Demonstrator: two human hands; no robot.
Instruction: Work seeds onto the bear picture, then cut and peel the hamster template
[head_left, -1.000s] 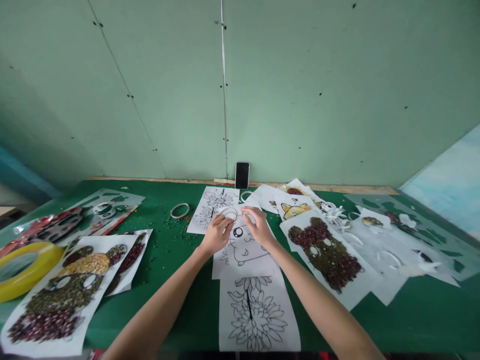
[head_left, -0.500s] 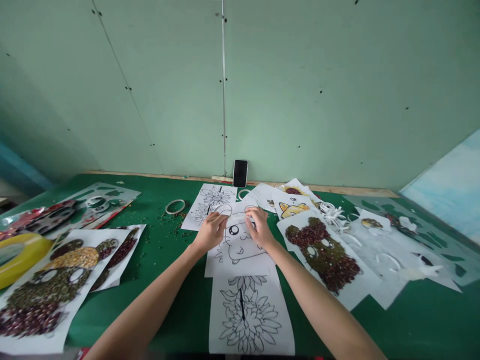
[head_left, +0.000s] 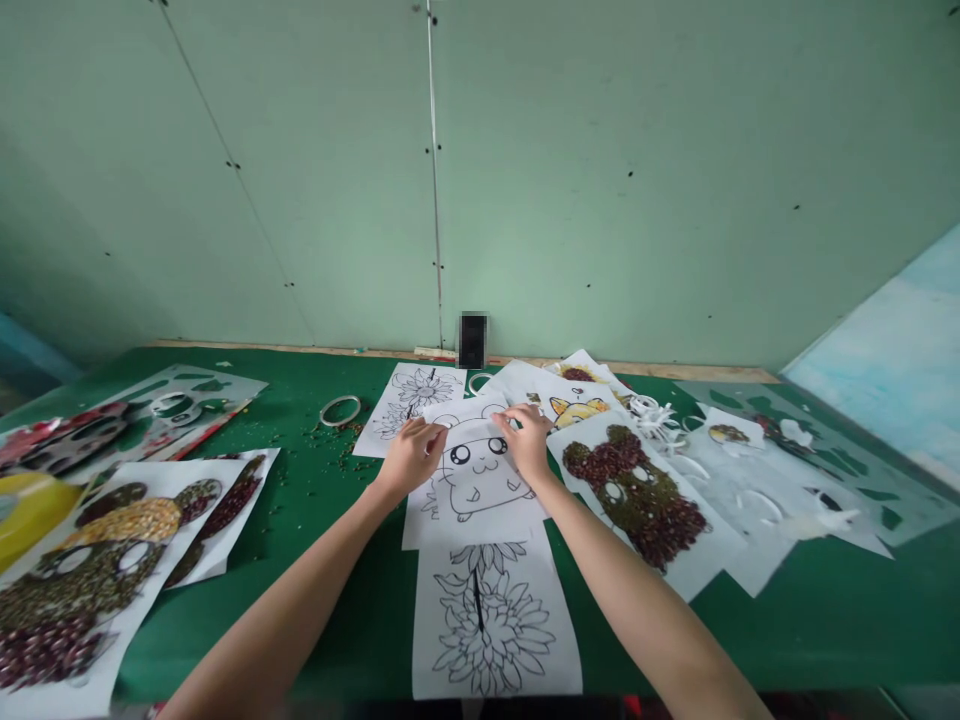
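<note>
A sheet with a hamster outline (head_left: 480, 490) lies at the table's middle, its eyes, mouth and paws visible between my hands. My left hand (head_left: 411, 455) is closed over the sheet's upper left edge, fingertips curled together near one ear. At the upper right of the drawing, my right hand (head_left: 527, 440) is also closed, thumb and forefinger bent together. Whatever either set of fingertips holds is too small to make out. Below the hamster lies a flower outline sheet (head_left: 495, 620); another flower sheet (head_left: 390, 410) sits behind my left hand.
A roll of tape (head_left: 340, 411) rests beside scattered seeds (head_left: 346, 455). Seed-covered animal pictures lie left (head_left: 97, 570) and right (head_left: 637, 500). A phone (head_left: 472, 340) leans against the wall. Curled white strips (head_left: 652, 415) and a yellow ring (head_left: 34, 515) are also on the green table (head_left: 300, 560).
My hands have moved a little apart, the right one outward, showing more of the hamster's face. The whole view has shifted slightly.
</note>
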